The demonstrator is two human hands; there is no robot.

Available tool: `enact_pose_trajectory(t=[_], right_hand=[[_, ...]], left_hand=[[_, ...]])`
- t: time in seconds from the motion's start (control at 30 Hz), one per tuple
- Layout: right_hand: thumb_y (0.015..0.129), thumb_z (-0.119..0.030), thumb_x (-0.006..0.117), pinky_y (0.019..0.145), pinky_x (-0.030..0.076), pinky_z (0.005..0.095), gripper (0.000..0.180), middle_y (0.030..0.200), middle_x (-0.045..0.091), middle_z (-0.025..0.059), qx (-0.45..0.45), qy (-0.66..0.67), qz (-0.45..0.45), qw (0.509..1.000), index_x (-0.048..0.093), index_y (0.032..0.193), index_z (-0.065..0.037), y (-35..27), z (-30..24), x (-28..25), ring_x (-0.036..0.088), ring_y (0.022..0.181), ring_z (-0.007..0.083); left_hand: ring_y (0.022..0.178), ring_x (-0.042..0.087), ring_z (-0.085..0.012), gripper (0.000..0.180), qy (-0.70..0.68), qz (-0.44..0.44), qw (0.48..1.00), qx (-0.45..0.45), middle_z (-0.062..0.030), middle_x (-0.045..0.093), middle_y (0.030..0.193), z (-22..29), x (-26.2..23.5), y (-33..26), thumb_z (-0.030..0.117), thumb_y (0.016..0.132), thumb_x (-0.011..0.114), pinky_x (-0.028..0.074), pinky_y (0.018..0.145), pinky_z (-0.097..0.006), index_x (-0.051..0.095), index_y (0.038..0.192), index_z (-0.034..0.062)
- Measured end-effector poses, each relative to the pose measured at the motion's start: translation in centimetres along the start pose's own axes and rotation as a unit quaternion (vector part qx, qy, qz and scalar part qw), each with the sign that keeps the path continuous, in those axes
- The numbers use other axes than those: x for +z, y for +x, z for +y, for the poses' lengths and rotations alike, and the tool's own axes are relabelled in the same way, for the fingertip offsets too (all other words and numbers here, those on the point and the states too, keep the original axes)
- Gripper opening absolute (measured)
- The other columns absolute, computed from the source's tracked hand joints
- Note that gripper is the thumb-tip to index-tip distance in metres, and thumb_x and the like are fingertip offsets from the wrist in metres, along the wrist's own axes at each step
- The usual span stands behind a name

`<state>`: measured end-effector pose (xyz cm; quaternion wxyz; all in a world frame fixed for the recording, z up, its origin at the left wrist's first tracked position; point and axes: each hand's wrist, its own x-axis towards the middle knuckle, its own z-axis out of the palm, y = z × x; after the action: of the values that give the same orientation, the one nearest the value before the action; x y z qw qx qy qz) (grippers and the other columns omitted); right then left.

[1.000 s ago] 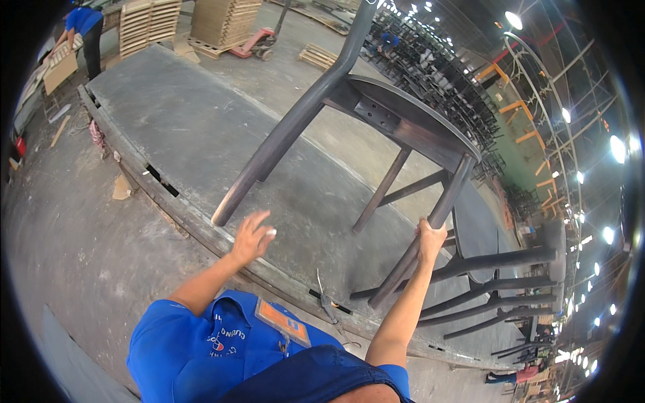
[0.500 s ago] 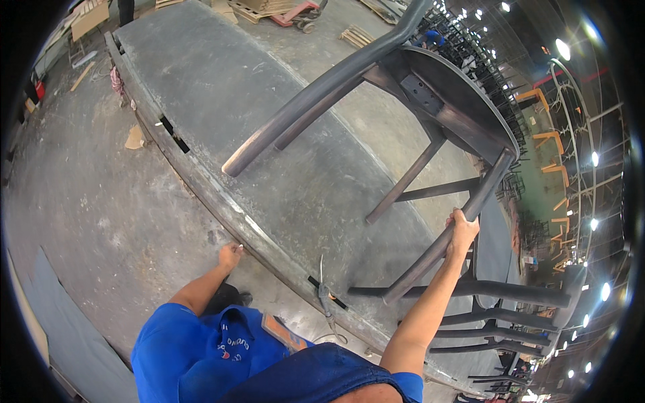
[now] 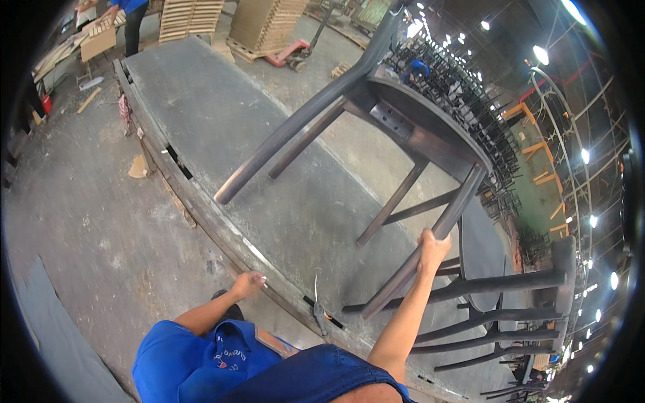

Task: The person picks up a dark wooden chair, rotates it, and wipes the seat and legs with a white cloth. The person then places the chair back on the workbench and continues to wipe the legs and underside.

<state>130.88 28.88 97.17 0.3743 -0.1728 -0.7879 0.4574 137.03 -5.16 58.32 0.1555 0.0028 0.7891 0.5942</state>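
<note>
A dark wooden chair (image 3: 459,146) is tipped over above the long grey table, its round seat's underside and legs facing me. My right hand (image 3: 433,250) is closed around one of its legs, low on the right. At the table's near edge, my left hand (image 3: 248,284) is pinched on a small white thing (image 3: 264,278) too small to name. Between my hands, at that edge, hangs a gun-shaped metal tool (image 3: 319,316) with a thin nozzle. More dark chairs (image 3: 500,285) stand or lie at the right, close beyond my right forearm.
The grey table (image 3: 201,87) runs from lower right to far left, with slots along its near edge. Stacked wooden slats and boards (image 3: 265,27) and a red pallet jack (image 3: 290,54) stand behind it. A co-worker (image 3: 134,23) is at the far left. Many dark chairs (image 3: 457,87) crowd the far right.
The view has shifted, showing more of the background. The chair and my right hand on its leg sit further left in view. My left hand appears lower and further right along the edge.
</note>
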Motion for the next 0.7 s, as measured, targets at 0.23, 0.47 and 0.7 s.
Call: enact_pose_trajectory(t=[0.23, 0.47, 0.7], right_hand=[[0.068, -0.004, 0.058, 0.048, 0.042, 0.0292, 0.021, 0.061, 0.049, 0.0037, -0.002, -0.002, 0.048, 0.999, 0.050, 0.086, 0.002, -4.0, 0.1, -0.4, 0.051, 0.050, 0.0134], [0.067, 0.000, 0.059, 0.046, 0.044, 0.0290, 0.025, 0.061, 0.050, 0.0049, 0.011, 0.007, 0.071, 0.997, 0.050, 0.090, 0.004, -6.2, 0.9, -0.4, 0.054, 0.048, 0.0143], [0.067, 0.001, 0.059, 0.045, 0.045, 0.0288, 0.020, 0.060, 0.052, 0.0050, 0.022, -0.007, 0.087, 0.996, 0.049, 0.085, 0.003, -7.0, 0.6, -0.2, 0.055, 0.047, 0.0153]], left_hand=[[0.064, 0.057, -0.0068, 0.018, -0.126, 0.067, 0.951, 0.273, -0.0016, 0.060, 0.072, 22.2, -11.7, 2.1, 0.012, 0.092, 0.056, 0.047, 0.059, -0.024, 0.057, 0.108, 0.0048], [0.065, 0.056, -0.0092, 0.018, -0.232, 0.078, 0.849, 0.468, -0.0042, 0.059, 0.083, 41.3, -22.3, 8.2, 0.012, 0.095, 0.051, 0.048, 0.061, -0.024, 0.060, 0.105, 0.0001], [0.070, 0.058, -0.0083, 0.018, -0.185, 0.082, 0.799, 0.567, -0.0019, 0.061, 0.088, 58.1, -28.7, 17.9, 0.014, 0.091, 0.059, 0.048, 0.059, -0.022, 0.063, 0.104, 0.0023]])
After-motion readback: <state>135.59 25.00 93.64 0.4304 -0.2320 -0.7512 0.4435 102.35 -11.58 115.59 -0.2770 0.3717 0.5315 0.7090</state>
